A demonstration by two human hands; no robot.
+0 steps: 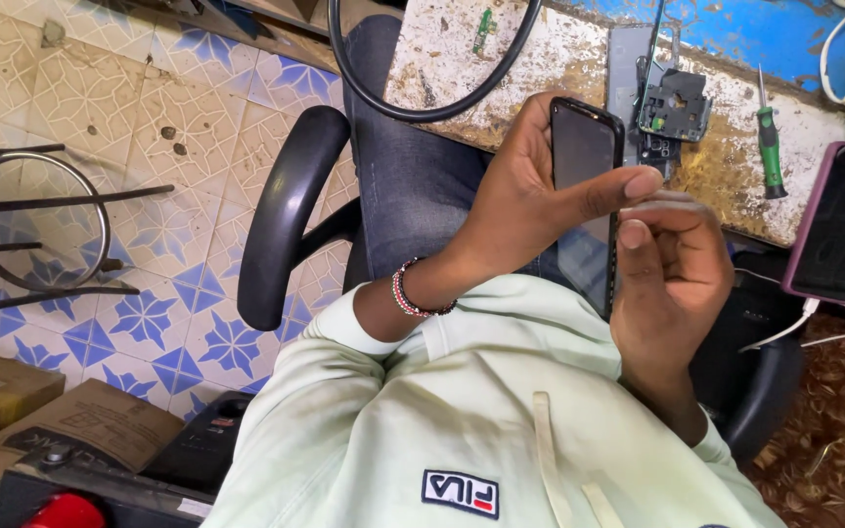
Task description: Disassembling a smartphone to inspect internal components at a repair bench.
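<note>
I see a slim black smartphone with a dark glass screen (584, 196) held upright on its long edge above the lap, just in front of the bench edge. The left hand (525, 200) wraps it from behind – fingers curled round the far side, thumb laid across the screen's top. The right hand (672, 274) closes on the phone's near edge, fingers bent tight against it, their tips hidden from me. A beaded red, white and black bracelet (411, 290) circles the left wrist, over a pale green sweatshirt sleeve (344, 342).

Just beyond the phone, on the worn, paint-flecked wooden workbench (540, 68), lies a stripped grey phone frame with a dark circuit module (662, 103); a green-handled screwdriver (770, 142) lies near it. A second phone in a mauve case (838, 230) sits at the bench's right end – screen dark. A black cable loop (432, 78) curves across the bench's left, above a black office chair armrest (286, 210)
</note>
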